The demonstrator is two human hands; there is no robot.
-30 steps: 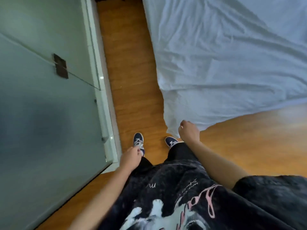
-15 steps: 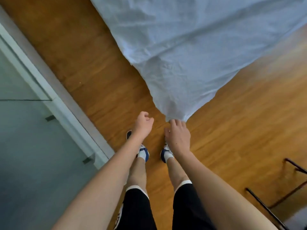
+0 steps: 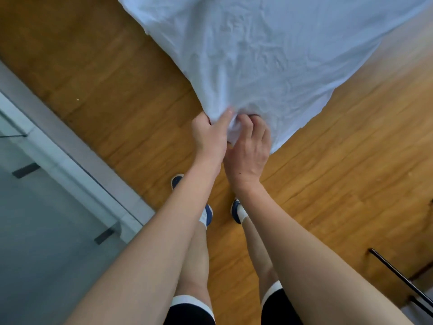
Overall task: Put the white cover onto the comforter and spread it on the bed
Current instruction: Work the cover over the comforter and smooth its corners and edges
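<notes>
Both hands are gathering one hanging corner of the wrinkled white fabric cover point(image 3: 269, 55) above the wooden floor point(image 3: 105, 90), left hand point(image 3: 209, 134) pinching it, right hand point(image 3: 248, 146) apparently clutching beside, probably seeking the opening.

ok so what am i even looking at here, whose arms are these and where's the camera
There is no machine here. The camera sits on a person's head and looks down, so the two bare arms are the wearer's own. Below them are their legs and blue shoes on a wooden floor. The white cloth at the top is a cover, with one corner hanging toward the person. The left hand grips that corner with its fingers curled round the cloth, and the right hand pinches the bunched fabric right beside it. On the left is a frosted glass panel in a pale frame.
</notes>
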